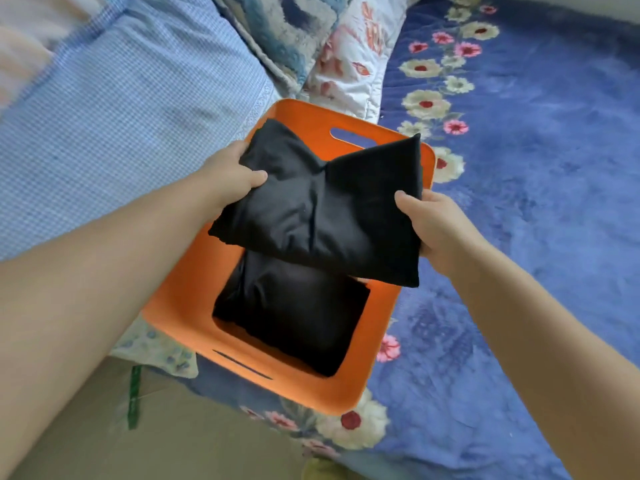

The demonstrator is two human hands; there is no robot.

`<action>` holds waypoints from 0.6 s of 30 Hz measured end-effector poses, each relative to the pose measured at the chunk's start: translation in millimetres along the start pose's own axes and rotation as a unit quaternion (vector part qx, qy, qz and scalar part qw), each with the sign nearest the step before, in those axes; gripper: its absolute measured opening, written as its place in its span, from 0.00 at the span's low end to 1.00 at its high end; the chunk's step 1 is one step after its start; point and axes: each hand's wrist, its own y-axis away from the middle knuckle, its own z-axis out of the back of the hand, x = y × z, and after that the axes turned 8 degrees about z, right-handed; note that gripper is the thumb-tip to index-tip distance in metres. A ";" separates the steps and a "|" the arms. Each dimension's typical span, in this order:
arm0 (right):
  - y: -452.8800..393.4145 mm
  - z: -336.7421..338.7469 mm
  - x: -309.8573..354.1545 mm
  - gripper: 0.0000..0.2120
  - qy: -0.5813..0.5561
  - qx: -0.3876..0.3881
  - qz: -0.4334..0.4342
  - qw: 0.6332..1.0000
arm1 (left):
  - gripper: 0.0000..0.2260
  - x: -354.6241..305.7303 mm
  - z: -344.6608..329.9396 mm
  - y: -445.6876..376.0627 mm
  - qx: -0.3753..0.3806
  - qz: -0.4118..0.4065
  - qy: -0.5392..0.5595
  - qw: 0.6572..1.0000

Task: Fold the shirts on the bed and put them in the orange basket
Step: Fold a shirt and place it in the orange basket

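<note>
A folded black shirt (322, 209) is gripped at its ends by the left hand (230, 174) and right hand (433, 226) above the orange basket (180, 299), where a second folded shirt (294, 310) is lodged, flanked by a blue floral blanket (536, 168) and a checked sheet (121, 116).

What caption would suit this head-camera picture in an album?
Both hands, left hand and right hand, hold a folded black shirt above the orange basket, where another black shirt already lies.
</note>
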 end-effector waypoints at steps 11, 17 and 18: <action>-55.5 -42.3 -20.9 0.17 0.536 0.083 -0.065 0.838 | 0.19 8.5 -40.1 -53.7 -0.068 -0.012 -0.130 0.989; -78.6 -53.9 -37.9 0.15 0.715 0.174 -0.074 0.673 | 0.22 25.2 -63.0 -89.8 -0.029 0.007 -0.168 0.985; -80.6 -57.7 -40.9 0.12 0.716 0.175 -0.091 0.670 | 0.21 29.5 -66.2 -96.0 -0.022 0.006 -0.169 0.985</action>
